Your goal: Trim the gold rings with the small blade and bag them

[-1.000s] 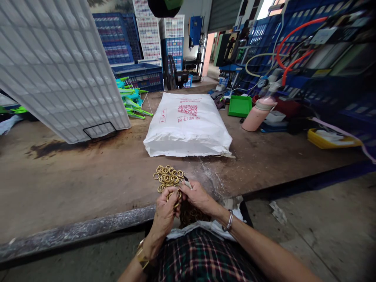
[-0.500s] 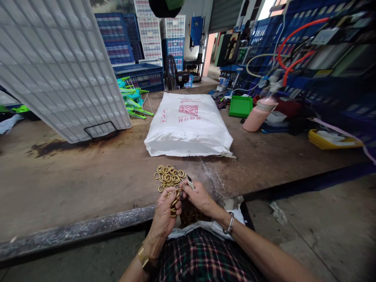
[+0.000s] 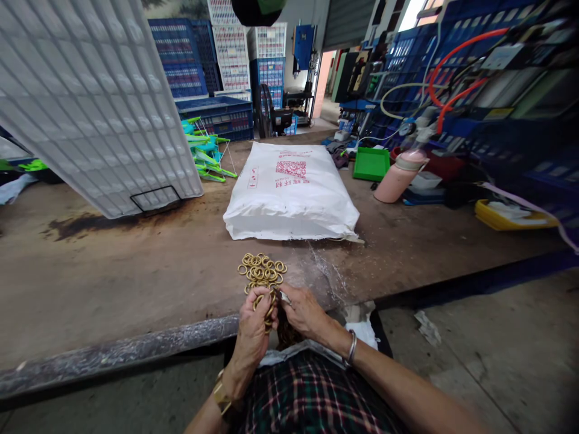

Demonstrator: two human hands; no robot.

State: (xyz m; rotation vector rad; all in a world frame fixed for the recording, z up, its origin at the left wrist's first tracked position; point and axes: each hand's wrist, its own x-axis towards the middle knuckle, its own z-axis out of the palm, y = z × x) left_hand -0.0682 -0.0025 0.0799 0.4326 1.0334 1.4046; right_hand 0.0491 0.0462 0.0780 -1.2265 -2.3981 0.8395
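My left hand [image 3: 254,322] is closed around several brass-coloured rings [image 3: 266,310], which stick out between thumb and fingers. Close beside it, at the table's front edge, my right hand [image 3: 306,310] is closed on a small knife-like tool [image 3: 285,297] with a pale body. Its tip points toward the held rings, and the fingertips partly hide it. Just beyond both hands lies a pile of loose brass-coloured rings [image 3: 261,271] on the table. Below the hands, a dark mass of more rings [image 3: 289,331] shows in shadow over the lap.
A white printed sack [image 3: 289,193] lies on the wooden table [image 3: 136,271] behind the rings. At left leans a large pale ribbed panel [image 3: 104,108]. On the right stand a green tray [image 3: 371,163], a pink bottle [image 3: 398,179] and a yellow tray [image 3: 511,217].
My right hand has tipped the small tool down and forward, so its dark end no longer sticks up. My left hand stays at the same place with the rings.
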